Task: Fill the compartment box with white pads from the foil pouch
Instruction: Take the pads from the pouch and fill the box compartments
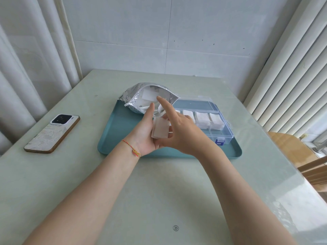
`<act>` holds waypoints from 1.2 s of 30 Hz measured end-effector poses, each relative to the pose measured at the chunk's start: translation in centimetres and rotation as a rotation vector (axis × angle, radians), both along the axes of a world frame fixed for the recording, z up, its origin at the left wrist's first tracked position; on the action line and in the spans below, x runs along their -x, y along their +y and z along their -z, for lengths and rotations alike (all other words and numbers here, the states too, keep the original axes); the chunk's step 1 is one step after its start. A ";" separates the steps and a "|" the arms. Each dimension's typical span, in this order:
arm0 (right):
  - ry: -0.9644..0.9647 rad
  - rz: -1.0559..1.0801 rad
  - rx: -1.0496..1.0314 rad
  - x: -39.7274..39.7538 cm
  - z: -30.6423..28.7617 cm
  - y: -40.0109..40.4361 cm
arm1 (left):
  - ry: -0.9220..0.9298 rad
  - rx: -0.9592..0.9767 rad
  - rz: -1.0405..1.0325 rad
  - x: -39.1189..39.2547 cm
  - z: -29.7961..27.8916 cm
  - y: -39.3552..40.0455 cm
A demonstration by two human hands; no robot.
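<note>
Both hands over tray [122, 138]: left hand [145, 137] cups pad stack [160, 129], right hand [178, 131] pinches it, forefinger out. Foil pouch [139, 96] open at 12; compartment box [208, 121] at 2; phone [53, 133] at 9.

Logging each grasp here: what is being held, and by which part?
A stack of pads, held between both hands: the left hand cradles its left face and bottom, the right hand grips its right side, index finger pointing free.
</note>
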State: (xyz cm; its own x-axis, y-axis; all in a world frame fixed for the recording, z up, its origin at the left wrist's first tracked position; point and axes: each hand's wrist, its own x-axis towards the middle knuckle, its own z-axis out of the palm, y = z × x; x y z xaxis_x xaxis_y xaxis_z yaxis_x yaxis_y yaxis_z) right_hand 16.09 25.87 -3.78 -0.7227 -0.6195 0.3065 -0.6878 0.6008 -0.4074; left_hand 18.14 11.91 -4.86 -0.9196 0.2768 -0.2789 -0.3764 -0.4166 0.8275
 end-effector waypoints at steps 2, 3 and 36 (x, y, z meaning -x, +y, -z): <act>-0.037 0.001 0.017 0.0 0.0 0.1 | -0.002 0.023 0.003 0.1 0.2 -0.1; -0.074 -0.003 0.050 0.0 -0.2 0.2 | -0.006 0.037 0.005 0.2 0.3 -0.1; -0.342 0.216 0.368 1.9 -1.0 2.3 | 0.309 0.355 -0.310 0.2 1.2 0.4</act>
State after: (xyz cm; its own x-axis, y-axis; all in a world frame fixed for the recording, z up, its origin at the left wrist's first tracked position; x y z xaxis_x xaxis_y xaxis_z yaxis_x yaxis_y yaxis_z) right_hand 14.24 28.22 -2.74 -0.9182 -0.3418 0.2004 -0.3559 0.4895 -0.7961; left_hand 17.93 12.34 -6.08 -0.9967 -0.0811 -0.0103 0.0015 -0.1446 0.9895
